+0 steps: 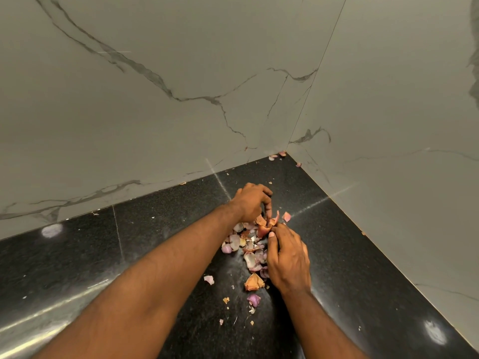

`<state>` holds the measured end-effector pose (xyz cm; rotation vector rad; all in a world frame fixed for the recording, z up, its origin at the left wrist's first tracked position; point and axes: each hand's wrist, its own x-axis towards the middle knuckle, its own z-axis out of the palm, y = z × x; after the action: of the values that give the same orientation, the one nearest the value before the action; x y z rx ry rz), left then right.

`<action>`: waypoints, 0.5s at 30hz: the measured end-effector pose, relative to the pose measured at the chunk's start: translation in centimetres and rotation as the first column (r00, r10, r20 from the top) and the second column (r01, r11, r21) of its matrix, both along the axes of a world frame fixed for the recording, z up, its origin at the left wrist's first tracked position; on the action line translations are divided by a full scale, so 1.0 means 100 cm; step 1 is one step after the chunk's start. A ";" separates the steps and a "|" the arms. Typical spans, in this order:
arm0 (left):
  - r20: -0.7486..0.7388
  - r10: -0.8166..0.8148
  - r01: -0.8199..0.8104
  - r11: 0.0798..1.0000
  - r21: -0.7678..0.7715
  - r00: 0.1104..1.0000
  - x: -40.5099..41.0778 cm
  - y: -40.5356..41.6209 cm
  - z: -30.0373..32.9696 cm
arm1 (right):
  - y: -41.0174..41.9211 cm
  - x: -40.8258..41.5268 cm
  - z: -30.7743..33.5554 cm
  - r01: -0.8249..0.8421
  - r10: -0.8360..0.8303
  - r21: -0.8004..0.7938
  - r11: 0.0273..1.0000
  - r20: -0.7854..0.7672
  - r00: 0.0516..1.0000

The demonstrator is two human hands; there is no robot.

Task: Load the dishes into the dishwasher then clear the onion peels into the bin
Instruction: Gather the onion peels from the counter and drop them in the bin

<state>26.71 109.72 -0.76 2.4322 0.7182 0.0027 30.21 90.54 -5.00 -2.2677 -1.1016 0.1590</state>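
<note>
A heap of purple and orange onion peels [247, 244] lies on the black granite counter [145, 244], between my two hands. My left hand [250, 202] is at the far side of the heap, fingers curled down onto the peels. My right hand [289, 255] cups the heap's right side, with its thumb and fingers closed around peels at the top. Loose peels lie nearer me: an orange one [254, 282], a pink scrap [209, 279] and a purple one [254, 299]. No dishes, dishwasher or bin are in view.
Grey marble-patterned walls [181, 86] meet in a corner behind the counter. A few stray peels [277, 154] sit right in that corner. Small crumbs are scattered over the counter, and the steel strip [39, 320] at lower left reflects light.
</note>
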 end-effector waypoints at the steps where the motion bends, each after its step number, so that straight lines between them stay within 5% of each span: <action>1: 0.060 0.037 -0.033 0.997 -0.075 0.997 -0.003 0.003 -0.003 | 0.000 0.000 0.001 0.001 -0.001 -0.001 1.000 0.003 1.000; 4: 0.231 0.185 -0.112 0.948 -0.298 0.955 -0.013 0.008 -0.006 | -0.002 0.001 -0.001 0.004 -0.004 -0.001 1.000 0.002 1.000; 11: 0.262 0.211 -0.183 0.975 -0.130 0.942 -0.070 0.015 -0.019 | -0.004 0.005 -0.007 0.073 -0.055 0.303 0.950 -0.067 0.996; 15: 0.279 0.364 -0.330 0.930 -0.161 0.889 -0.117 0.015 -0.042 | -0.006 0.006 -0.011 0.160 -0.146 0.241 0.957 -0.072 0.987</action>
<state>15.05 111.22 -4.95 2.1024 0.9705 0.4599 30.83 89.89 -6.14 -2.1014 -0.8619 0.0179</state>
